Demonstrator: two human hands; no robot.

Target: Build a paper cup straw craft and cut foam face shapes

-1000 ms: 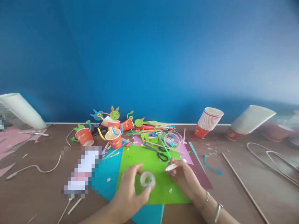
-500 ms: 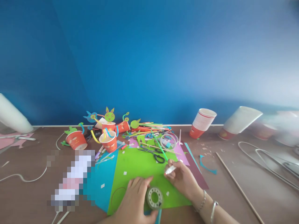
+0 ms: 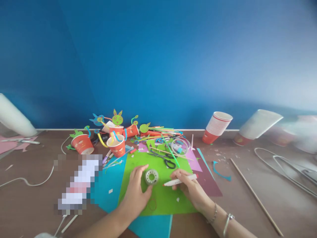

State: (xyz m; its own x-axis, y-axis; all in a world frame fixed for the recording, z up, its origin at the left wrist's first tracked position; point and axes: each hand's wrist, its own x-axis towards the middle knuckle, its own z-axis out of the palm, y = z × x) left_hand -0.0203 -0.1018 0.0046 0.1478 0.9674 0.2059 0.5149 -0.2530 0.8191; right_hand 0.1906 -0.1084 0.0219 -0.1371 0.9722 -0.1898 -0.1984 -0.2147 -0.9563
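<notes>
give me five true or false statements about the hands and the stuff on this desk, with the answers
1. The right hand holds a white marker. True.
2. The left hand grips a paper cup. False: it has a tape roll between its thumb and fingers.
3. The black scissor handles lie over the green sheet. True.
4. The stack of paper cups stands between the two hands. False: it stands beyond them, off to the right of the green sheet.
5. The blue paper lies on top of the green sheet. False: the green sheet overlaps the blue paper.
</notes>
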